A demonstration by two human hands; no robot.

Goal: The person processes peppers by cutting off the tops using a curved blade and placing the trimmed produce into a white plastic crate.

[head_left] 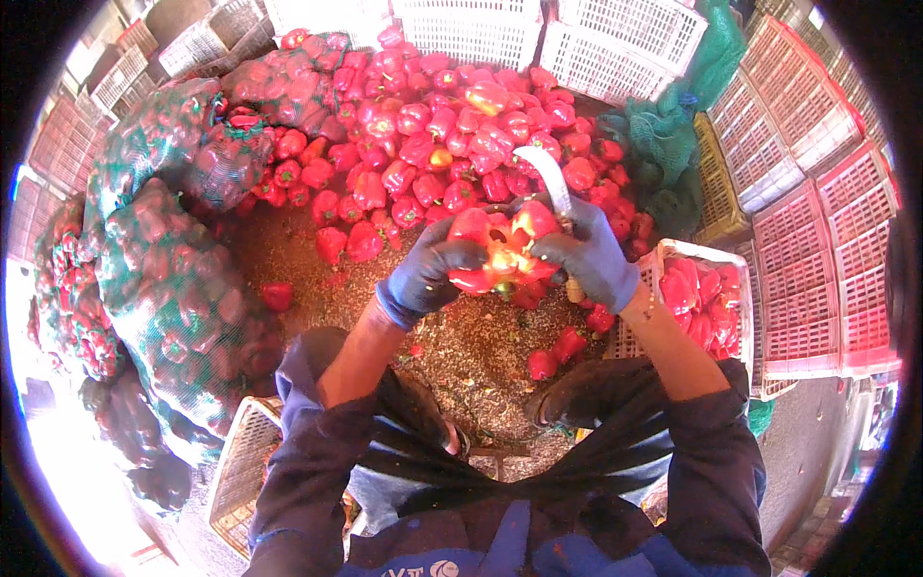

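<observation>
Both my hands wear dark gloves with blue cuffs and are raised over the seed-strewn floor. A red bell pepper [468, 229], pulled open so that its paler orange inside shows, is between them. My left hand [428, 269] is closed around its left side, thumb on the front. The right side is gripped by my right hand [598, 252], which also holds a curved knife [550, 175]. The knife's pale blade points up and away to the left, and a bit of its handle shows below the fingers. The fingers behind the pepper are hidden.
A big heap of red peppers [418, 149] lies beyond my hands. Green net sacks [183, 298] full of peppers stand at left. A crate [642, 337] with red peppers is by my right knee, another crate [236, 471] by my left. Stacked crates [803, 260] line the right.
</observation>
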